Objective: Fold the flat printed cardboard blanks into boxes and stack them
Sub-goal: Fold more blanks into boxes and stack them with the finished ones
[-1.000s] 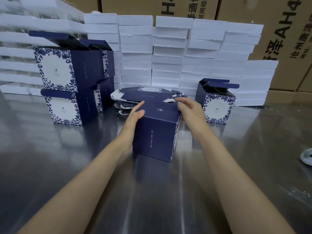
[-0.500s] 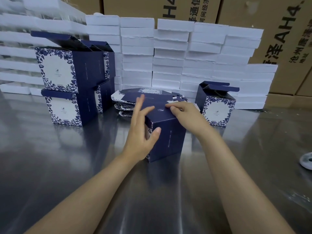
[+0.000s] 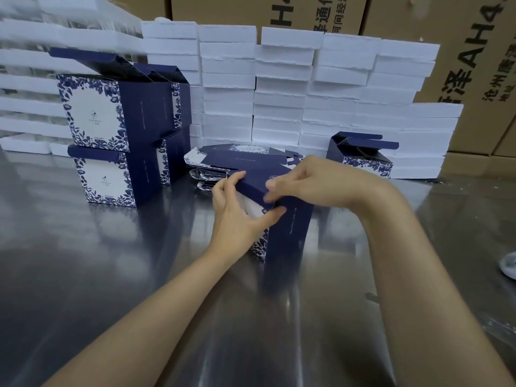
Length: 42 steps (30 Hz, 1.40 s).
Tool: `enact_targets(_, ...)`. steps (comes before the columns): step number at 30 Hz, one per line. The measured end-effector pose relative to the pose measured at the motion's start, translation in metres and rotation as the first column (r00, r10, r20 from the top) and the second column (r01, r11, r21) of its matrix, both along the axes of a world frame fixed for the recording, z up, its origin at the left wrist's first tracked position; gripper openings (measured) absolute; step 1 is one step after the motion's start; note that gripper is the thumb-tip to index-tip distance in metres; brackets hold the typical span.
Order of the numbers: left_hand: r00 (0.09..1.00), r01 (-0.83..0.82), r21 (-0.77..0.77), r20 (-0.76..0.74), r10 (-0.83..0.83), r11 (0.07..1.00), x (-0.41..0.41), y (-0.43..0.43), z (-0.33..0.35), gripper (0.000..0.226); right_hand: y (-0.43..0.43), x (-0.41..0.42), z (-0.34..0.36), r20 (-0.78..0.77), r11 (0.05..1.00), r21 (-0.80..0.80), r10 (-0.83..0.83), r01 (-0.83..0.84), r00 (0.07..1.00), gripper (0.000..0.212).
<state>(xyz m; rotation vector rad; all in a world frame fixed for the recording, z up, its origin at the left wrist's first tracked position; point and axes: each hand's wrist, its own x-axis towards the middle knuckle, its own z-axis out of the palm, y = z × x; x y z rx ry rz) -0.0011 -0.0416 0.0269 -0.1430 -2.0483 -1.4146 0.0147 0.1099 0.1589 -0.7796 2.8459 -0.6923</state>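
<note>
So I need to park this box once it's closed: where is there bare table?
Bare steel table lies in front of the stacked boxes and left of the left hand. More lies right of the right hand, before the single open box. Behind the held box it is crowded with flat blanks.

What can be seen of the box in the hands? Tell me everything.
The box is navy printed cardboard with a white panel edged in blue flowers. It stands on the steel table, tilted, its top flap half down. The left hand grips its near side; the right hand pinches the flap.
</note>
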Motion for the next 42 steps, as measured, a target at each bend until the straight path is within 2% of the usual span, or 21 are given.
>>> enact_targets(2,0.999,-0.037,-0.008,-0.009,0.037,0.999,-0.001,0.002,0.001,0.095,-0.006,0.007,0.002,0.024,0.994,0.100,0.031,-0.033,0.999,0.042)
enact_targets(3,0.999,-0.046,-0.013,-0.019,0.046,0.999,-0.001,0.002,0.001,0.095,-0.009,0.009,0.002,0.021,0.994,0.100,0.033,-0.035,0.999,0.050)
enact_targets(5,0.999,-0.038,-0.019,-0.034,0.038,0.999,-0.001,0.000,0.000,0.092,-0.013,0.011,0.004,0.021,1.000,-0.004,0.012,-0.012,1.000,0.055)
enact_targets(6,0.999,-0.029,-0.016,-0.035,0.029,0.999,-0.001,-0.002,0.000,0.090,-0.013,0.012,0.005,0.025,1.000,-0.024,0.005,-0.004,1.000,0.054)
enact_targets(10,0.999,-0.021,-0.014,-0.031,0.020,1.000,-0.003,-0.004,0.000,0.088,-0.019,0.007,-0.001,-0.076,0.990,0.142,-0.017,0.028,0.997,0.054)
enact_targets(14,0.999,-0.041,-0.043,-0.032,0.040,0.998,-0.005,-0.002,-0.003,0.099,-0.026,0.002,-0.010,-0.150,0.981,0.195,0.017,0.013,0.988,0.021)
enact_targets(17,0.999,-0.033,0.014,-0.007,0.033,0.999,-0.007,-0.002,-0.004,0.122,-0.025,-0.003,-0.015,-0.193,0.982,0.188,0.027,0.010,0.981,0.038)
enact_targets(21,0.999,-0.028,0.027,0.016,0.027,0.999,-0.008,0.000,-0.003,0.131,-0.024,-0.008,-0.018,-0.190,0.988,0.152,0.027,0.002,0.981,0.037)
enact_targets(32,0.996,-0.092,-0.001,-0.009,0.092,0.996,0.002,0.016,-0.003,0.129,-0.036,-0.013,-0.030,-0.262,0.993,0.113,0.004,0.027,0.965,0.043)
enact_targets(38,0.984,-0.172,-0.162,0.009,0.175,0.972,0.004,0.024,-0.003,0.133,-0.044,-0.017,-0.035,-0.365,0.993,0.113,0.011,0.033,0.931,0.041)
enact_targets(42,0.977,-0.211,-0.158,-0.027,0.209,0.965,0.009,0.032,-0.002,0.117,-0.043,-0.024,-0.039,-0.308,0.999,0.039,-0.012,0.025,0.951,0.031)
